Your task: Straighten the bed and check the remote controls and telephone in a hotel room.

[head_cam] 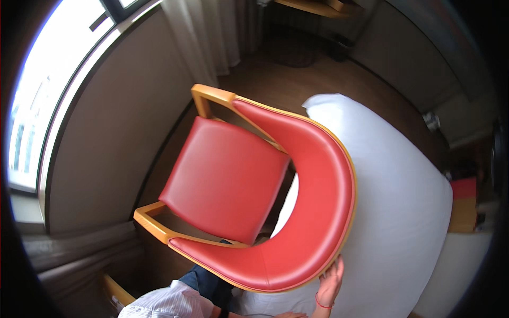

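An armchair with a red padded seat [228, 179], a curved red backrest [326, 190] and light wooden arms fills the middle. My right hand [332, 280], with a red string bracelet, touches the outer lower-right rim of the backrest. Its fingers point up and some are partly hidden by the rim, so a firm grip cannot be confirmed. My left hand [292, 315] shows only partly at the bottom edge, below the backrest, beyond a dark wristband; what it holds is not visible. A striped sleeve and dark blue clothing are at the lower left.
A bed with a white sheet [397, 206] lies right of and partly behind the chair. A wall [119, 119] and bright window stand left, with a pale curtain [206, 35] above. Another wooden piece [117, 290] is lower left. A wooden surface [318, 7] is at the top.
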A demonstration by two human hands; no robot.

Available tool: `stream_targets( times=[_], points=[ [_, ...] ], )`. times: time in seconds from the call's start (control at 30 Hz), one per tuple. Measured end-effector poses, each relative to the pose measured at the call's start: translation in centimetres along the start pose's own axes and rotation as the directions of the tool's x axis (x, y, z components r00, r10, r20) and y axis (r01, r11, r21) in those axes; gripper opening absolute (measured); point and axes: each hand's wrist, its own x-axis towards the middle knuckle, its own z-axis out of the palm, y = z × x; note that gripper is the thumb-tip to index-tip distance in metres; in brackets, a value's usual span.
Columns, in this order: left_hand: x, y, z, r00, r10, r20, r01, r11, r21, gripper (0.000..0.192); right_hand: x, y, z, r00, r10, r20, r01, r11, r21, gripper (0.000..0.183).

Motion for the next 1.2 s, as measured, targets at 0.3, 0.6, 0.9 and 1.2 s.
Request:
stream_targets(
  times=[0.3,0.6,0.9,1.2],
  points=[
    [-11.2,7.8,-16.0,0.922,0.248,-0.298,-0.016,0.793,0.609,0.051,4.1,0.6,4.9,0.974,-0.185,-0.128,0.129,0.925,-0.357,0.058],
    [-17.6,-2.4,-18.6,0.861,0.189,-0.472,0.384,0.367,0.847,0.052,6.3,-2.5,5.1,0.971,-0.240,-0.025,0.113,0.543,-0.832,0.099],
    [-18.0,-2.7,-21.6,0.865,0.227,-0.447,0.339,0.393,0.855,0.035,14.5,-4.9,8.2,0.982,-0.185,-0.025,0.023,0.251,-0.968,0.094],
    [-25.3,-4.2,-26.9,0.923,-0.067,-0.379,0.373,0.396,0.839,0.043,15.2,-3.7,6.3,0.962,-0.270,0.033,0.136,0.373,-0.918,0.075]
  ],
)
